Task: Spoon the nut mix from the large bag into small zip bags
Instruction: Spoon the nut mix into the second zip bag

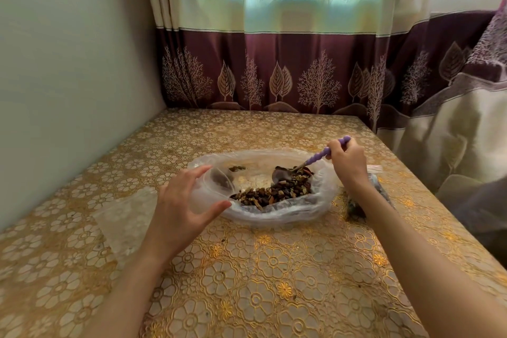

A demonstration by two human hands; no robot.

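Note:
The large clear bag (288, 212) lies open in the middle of the table, with brown nut mix (277, 191) piled in its right half. My right hand (347, 163) grips the purple beaded handle of a spoon (315, 159) whose metal bowl dips into the nuts. My left hand (178, 200) holds a small clear zip bag (215, 186) open at the left rim of the large bag, thumb below and fingers above its mouth. A few dark pieces show inside the small bag.
Empty clear zip bags (126, 219) lie flat on the table left of my left arm. A filled small bag (356, 206) lies under my right forearm. The gold floral tablecloth (260, 282) covers the table; a wall stands left and curtains (274, 68) behind.

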